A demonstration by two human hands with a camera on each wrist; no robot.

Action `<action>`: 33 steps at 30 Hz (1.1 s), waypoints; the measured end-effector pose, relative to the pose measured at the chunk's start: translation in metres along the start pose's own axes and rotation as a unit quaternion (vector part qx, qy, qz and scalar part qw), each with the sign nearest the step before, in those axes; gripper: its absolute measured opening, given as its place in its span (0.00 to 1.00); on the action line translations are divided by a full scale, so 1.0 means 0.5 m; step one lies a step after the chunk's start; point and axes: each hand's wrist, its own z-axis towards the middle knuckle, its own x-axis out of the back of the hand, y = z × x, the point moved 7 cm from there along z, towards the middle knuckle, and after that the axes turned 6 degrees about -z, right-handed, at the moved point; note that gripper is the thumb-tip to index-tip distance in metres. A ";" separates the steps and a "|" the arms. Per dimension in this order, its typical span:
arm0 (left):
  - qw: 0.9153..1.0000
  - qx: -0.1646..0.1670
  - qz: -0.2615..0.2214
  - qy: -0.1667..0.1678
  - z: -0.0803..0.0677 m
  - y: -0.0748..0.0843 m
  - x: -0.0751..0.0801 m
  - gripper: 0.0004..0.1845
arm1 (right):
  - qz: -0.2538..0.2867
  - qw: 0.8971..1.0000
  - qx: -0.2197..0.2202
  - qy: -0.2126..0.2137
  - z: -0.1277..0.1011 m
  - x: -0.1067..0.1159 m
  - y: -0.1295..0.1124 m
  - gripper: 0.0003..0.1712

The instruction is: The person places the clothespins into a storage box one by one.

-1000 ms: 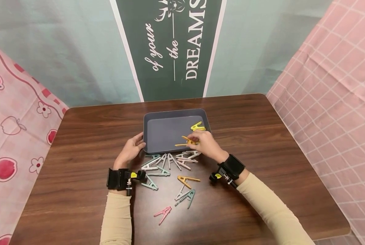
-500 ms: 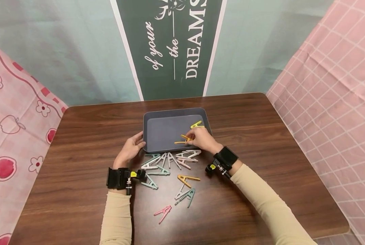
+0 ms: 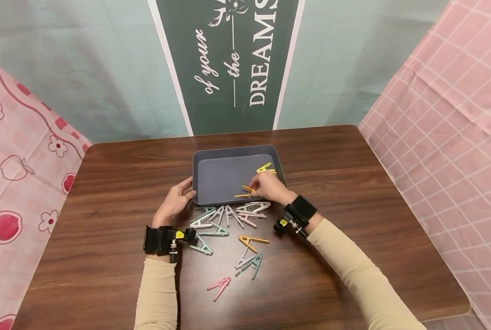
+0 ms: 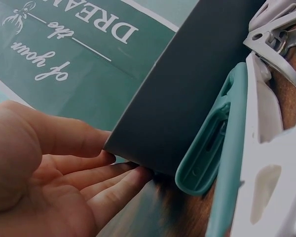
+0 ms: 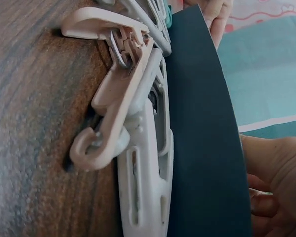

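Note:
My left hand [image 3: 175,203] holds the near left corner of a grey tray [image 3: 198,201]; the left wrist view shows its thumb at the tray corner [image 4: 138,133] and the fingers reaching along the outside. Inside the tray's near right part, my right hand [image 3: 271,186] pinches an orange clothespin [image 3: 242,196], its two legs pointing left. Just beyond that hand lies a yellow clothespin [image 3: 264,168] in the tray's right side. From the right wrist, the tray wall [image 5: 207,133] hides the clothespin, and only part of the hand [image 5: 281,173] shows.
Several white, green and pale pink clothespins [image 3: 229,215] crowd the tray's near side. Closer to me lie another orange clothespin [image 3: 251,241], a white and dark green pair [image 3: 253,262] and a pink clothespin [image 3: 220,286]. All rest on the brown wooden table [image 3: 332,275].
My right hand has shifted a little left, carrying the orange clothespin, which has then come down lower inside the tray. The left hand and the tray hold still.

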 end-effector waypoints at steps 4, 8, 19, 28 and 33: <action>1.000 -0.008 0.009 -0.001 -0.003 0.001 0.002 0.31 | -0.004 1.000 -0.002 -0.014 0.003 -0.008 0.001 0.11; 1.000 -0.016 0.008 -0.004 -0.003 0.001 0.002 0.31 | -0.006 1.000 -0.011 -0.027 0.007 -0.016 0.006 0.10; 1.000 -0.009 0.010 -0.001 -0.001 -0.004 0.004 0.31 | -0.015 0.999 -0.009 -0.036 0.012 -0.023 0.007 0.08; 1.000 -0.001 -0.014 0.001 0.003 -0.003 0.003 0.31 | -0.002 1.000 -0.002 -0.017 0.010 -0.018 0.005 0.10; 1.000 -0.008 -0.010 -0.002 0.003 -0.003 0.005 0.31 | 0.007 1.000 0.017 0.013 0.001 -0.009 0.003 0.07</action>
